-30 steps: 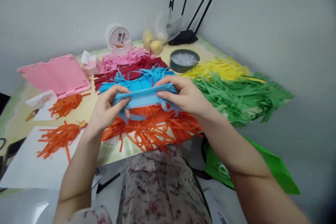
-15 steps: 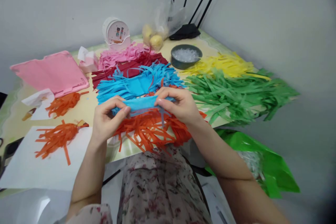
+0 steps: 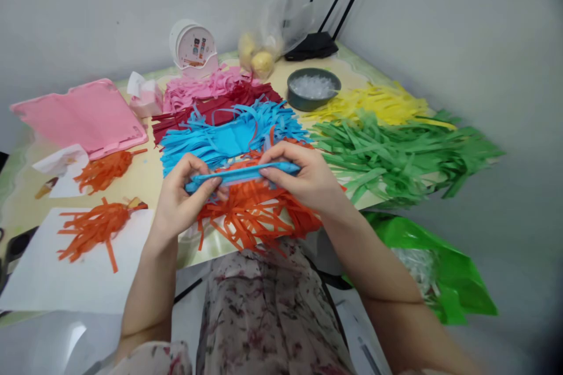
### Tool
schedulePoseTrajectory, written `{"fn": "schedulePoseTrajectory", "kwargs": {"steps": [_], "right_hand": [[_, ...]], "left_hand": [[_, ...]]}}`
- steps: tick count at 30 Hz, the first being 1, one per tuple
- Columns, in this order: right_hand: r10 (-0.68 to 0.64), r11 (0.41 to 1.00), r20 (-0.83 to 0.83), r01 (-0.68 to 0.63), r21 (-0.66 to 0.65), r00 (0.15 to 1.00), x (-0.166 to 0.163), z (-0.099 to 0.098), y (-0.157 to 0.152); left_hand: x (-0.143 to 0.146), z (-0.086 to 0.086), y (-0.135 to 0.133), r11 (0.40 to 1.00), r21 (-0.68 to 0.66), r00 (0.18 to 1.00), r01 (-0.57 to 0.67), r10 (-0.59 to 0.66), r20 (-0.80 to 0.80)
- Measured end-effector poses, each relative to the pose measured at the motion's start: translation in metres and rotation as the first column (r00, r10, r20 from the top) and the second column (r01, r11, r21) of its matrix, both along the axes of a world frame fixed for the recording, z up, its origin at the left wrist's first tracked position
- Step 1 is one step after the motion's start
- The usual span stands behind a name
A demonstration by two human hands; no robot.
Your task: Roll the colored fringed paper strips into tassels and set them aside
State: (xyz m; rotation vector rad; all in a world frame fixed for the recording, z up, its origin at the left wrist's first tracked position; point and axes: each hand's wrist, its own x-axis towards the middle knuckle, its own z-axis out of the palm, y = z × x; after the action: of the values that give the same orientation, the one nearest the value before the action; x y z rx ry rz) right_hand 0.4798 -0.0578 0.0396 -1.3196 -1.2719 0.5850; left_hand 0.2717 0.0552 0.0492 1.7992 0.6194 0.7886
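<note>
A thin rolled bundle of blue paper strips (image 3: 240,176) is pinched at both ends between my hands. My left hand (image 3: 182,196) grips its left end with closed fingers. My right hand (image 3: 303,179) closes on its right end. The bundle hovers just above a heap of orange paper strips (image 3: 257,214) at the table's near edge. Behind it lies a pile of blue fringed paper (image 3: 229,137).
Green strips (image 3: 396,155) and yellow strips (image 3: 373,105) lie right, dark red (image 3: 211,108) and pink strips (image 3: 197,88) behind. A grey bowl (image 3: 313,89), pink tray (image 3: 83,117), white tub (image 3: 192,47), router (image 3: 314,47), white sheets (image 3: 57,269) and a green bag (image 3: 435,281) are around.
Both hands came down and toward me, and the blue paper was rolled from a flat folded band into a thin tight bundle.
</note>
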Motion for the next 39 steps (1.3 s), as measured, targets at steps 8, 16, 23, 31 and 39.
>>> {"fn": "schedulePoseTrajectory", "kwargs": {"steps": [8,16,23,31,39], "right_hand": [[0.107,0.992,-0.288,-0.085,0.089,0.952,-0.005,-0.01,0.001],[-0.135,0.991,0.064,0.134,0.024,0.989,-0.011,-0.006,-0.001],[-0.022,0.999,-0.145,0.016,-0.046,0.989,-0.01,-0.011,0.002],[0.123,0.992,-0.486,-0.109,0.057,0.865,-0.015,-0.02,0.005],[0.125,0.992,-0.539,-0.117,0.049,0.833,-0.017,-0.026,0.009]], "left_hand": [[-0.002,-0.007,-0.004,0.963,-0.246,0.975,0.107,-0.053,0.218],[0.0,-0.008,-0.01,0.97,0.207,0.991,-0.128,0.134,-0.015],[0.001,-0.01,-0.008,0.991,0.108,0.996,-0.084,0.088,-0.033],[0.007,-0.013,-0.007,0.914,-0.403,0.979,0.036,0.049,0.199],[0.005,-0.022,-0.006,0.929,-0.335,0.951,0.159,-0.053,0.305]]}}
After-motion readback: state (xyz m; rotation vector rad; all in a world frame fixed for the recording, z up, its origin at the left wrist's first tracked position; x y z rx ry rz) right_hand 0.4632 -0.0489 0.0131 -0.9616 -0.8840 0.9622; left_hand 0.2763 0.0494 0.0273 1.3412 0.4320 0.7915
